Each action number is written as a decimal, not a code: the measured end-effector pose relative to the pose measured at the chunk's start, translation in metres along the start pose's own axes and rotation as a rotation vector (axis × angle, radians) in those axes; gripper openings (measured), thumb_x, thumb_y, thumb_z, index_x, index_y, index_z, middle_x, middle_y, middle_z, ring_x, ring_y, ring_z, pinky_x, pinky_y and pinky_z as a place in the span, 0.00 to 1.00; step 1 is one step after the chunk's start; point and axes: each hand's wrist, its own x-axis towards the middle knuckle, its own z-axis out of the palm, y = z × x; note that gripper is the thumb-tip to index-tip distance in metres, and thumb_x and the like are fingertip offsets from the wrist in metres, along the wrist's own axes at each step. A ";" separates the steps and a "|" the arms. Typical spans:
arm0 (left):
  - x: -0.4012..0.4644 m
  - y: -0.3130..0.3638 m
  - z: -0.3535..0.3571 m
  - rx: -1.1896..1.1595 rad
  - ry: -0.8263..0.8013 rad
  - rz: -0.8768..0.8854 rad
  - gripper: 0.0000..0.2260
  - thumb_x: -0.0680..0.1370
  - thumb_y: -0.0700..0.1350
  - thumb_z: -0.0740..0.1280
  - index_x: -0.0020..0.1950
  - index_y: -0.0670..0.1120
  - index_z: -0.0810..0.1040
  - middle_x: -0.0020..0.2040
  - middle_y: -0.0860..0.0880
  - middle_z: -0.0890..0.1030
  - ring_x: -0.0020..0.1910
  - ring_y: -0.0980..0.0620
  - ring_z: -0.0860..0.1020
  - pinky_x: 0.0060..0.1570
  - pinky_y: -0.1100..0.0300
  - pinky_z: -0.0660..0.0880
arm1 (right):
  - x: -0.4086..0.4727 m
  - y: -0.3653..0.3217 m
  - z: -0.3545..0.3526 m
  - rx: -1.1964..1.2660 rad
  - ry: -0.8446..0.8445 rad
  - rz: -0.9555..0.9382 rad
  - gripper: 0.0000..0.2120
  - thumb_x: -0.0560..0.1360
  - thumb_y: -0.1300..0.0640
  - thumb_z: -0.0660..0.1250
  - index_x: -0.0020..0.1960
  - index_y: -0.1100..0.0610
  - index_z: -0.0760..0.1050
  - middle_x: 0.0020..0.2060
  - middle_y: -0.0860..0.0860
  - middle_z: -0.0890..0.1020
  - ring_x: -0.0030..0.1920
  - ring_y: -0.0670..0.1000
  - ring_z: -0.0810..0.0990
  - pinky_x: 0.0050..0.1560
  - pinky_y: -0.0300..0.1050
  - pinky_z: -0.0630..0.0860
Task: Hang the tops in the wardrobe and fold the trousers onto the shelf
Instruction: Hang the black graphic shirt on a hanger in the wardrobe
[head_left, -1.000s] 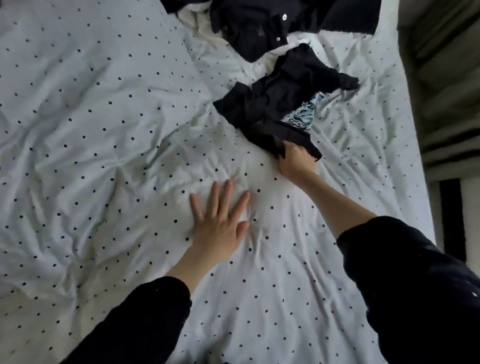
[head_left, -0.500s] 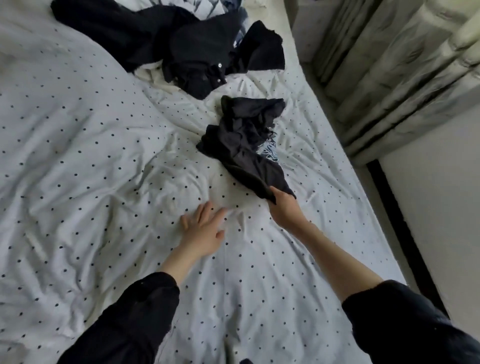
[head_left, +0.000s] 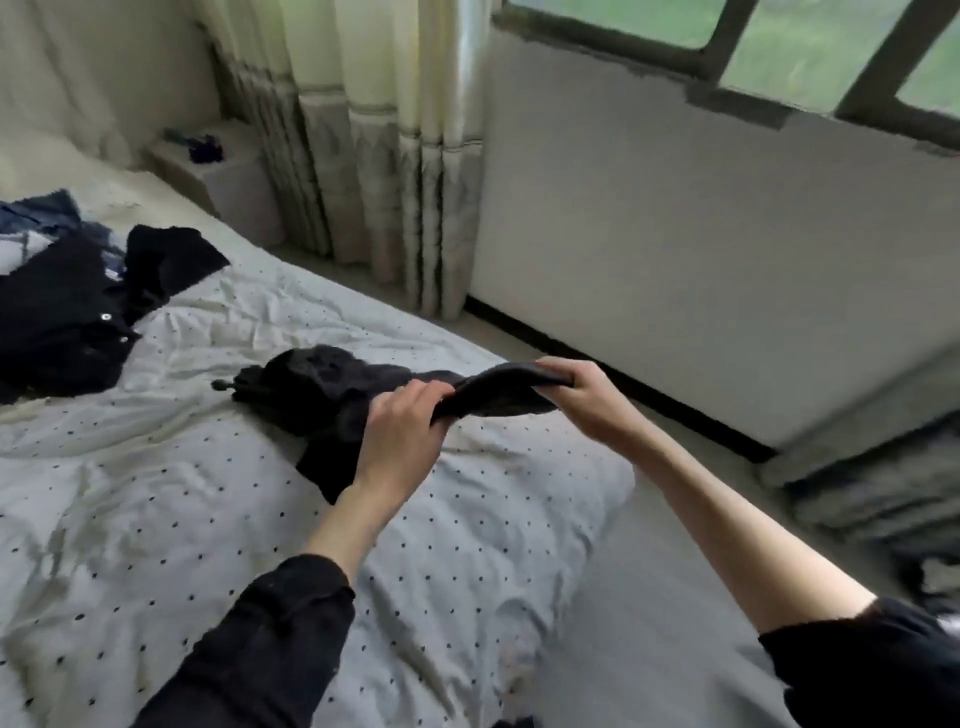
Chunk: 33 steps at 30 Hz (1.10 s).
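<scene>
Lifted since earlier: black garment (head_left: 332, 395), off the bed (head_left: 208, 509) near its right edge. Pinched now by left hand (head_left: 402, 431) and right hand (head_left: 582, 400), stretched between, probably to find a waistband.

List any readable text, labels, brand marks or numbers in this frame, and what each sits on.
None can be read.
The black garment, gripped by the left hand and right hand, shows no lettering.
The dark buttoned top shows only buttons.
The dotted duvet carries dots, no text.
</scene>
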 end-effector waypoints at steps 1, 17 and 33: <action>0.007 0.025 0.004 -0.015 -0.006 0.055 0.07 0.72 0.42 0.69 0.49 0.44 0.79 0.41 0.46 0.81 0.40 0.40 0.79 0.46 0.50 0.71 | -0.018 0.004 -0.023 0.041 0.074 0.028 0.09 0.76 0.71 0.60 0.43 0.62 0.77 0.33 0.47 0.76 0.34 0.41 0.75 0.39 0.37 0.74; -0.039 0.406 0.115 -0.512 -0.463 0.517 0.03 0.77 0.41 0.64 0.45 0.44 0.76 0.35 0.45 0.80 0.37 0.40 0.76 0.38 0.52 0.72 | -0.398 0.096 -0.260 -0.134 0.823 0.543 0.11 0.76 0.63 0.63 0.36 0.65 0.72 0.27 0.51 0.70 0.29 0.48 0.67 0.31 0.40 0.63; -0.094 0.611 0.187 -0.550 -0.581 1.072 0.07 0.78 0.45 0.64 0.51 0.44 0.79 0.46 0.45 0.81 0.48 0.41 0.77 0.46 0.53 0.71 | -0.587 0.097 -0.322 -0.329 1.206 1.206 0.16 0.72 0.49 0.72 0.31 0.56 0.74 0.26 0.49 0.73 0.28 0.44 0.71 0.26 0.32 0.64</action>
